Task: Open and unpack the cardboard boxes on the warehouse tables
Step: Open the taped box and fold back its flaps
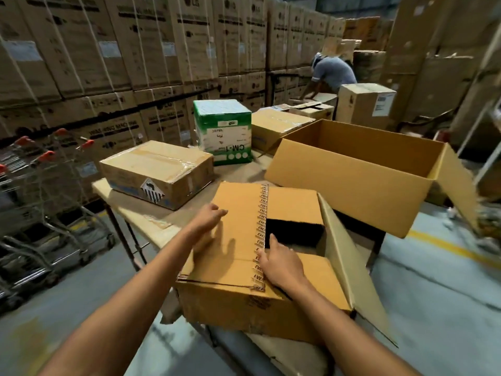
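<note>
While left hand (210,221) rests flat fingers on one flap, brown cardboard box (244,302) half open, right hand (282,263) fingers unclear

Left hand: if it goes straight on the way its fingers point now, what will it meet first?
Probably the printed tape strip edging the closed flap under the left hand. The hand is blurred, so depth is unsure.

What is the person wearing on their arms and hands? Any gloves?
No gloves. The left hand and right hand are both bare, with no rings, watch or bracelet showing. The left forearm and right forearm are bare too; no sleeve comes into view.
</note>
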### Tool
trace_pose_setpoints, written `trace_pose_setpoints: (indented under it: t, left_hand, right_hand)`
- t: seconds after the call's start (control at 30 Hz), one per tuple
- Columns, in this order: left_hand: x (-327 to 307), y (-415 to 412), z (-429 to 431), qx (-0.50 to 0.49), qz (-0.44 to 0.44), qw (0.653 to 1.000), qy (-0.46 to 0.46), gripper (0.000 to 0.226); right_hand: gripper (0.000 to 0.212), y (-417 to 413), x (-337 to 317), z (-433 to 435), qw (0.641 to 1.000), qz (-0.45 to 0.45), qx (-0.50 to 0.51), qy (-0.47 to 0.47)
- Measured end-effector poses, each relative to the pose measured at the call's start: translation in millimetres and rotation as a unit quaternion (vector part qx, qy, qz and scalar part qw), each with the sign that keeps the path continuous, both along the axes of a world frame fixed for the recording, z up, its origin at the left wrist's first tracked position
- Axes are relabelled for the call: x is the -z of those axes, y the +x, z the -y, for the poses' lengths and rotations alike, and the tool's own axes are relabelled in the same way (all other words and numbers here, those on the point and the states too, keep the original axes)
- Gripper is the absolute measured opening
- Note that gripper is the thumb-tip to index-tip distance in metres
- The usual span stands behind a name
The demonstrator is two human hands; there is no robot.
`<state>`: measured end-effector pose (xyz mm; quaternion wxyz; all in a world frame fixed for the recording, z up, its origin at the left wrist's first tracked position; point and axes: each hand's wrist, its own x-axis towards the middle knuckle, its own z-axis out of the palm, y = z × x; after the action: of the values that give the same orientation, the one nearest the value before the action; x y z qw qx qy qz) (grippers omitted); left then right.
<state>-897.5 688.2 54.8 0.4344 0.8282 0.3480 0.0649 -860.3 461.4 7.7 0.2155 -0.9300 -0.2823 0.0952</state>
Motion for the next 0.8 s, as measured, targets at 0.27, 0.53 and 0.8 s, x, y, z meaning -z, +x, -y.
trace_pose_setpoints:
  t: [0.27, 0.53, 0.8]
  left_hand:
    - [45.1, 24.3, 97.3, 0.237, -0.095, 0.918, 0.303, 0.055]
    - [-26.4, 37.8, 101.5, 0.317, -0.084, 0.828, 0.456, 0.044]
    - [-157.1, 4.4, 30.0, 0.223, -0.258, 0.814, 0.470, 0.039]
  right_hand:
    - [0.048, -1.3, 4.2, 7.4, 0.999, -0.015, -0.013, -0.032]
    - [0.032, 6.0, 15.4, 11.9, 0.999, -0.034, -0.004, -0.019]
    - [0.028, 10.8, 25.5, 7.4, 0.998, 0.001, -0.052, -0.036]
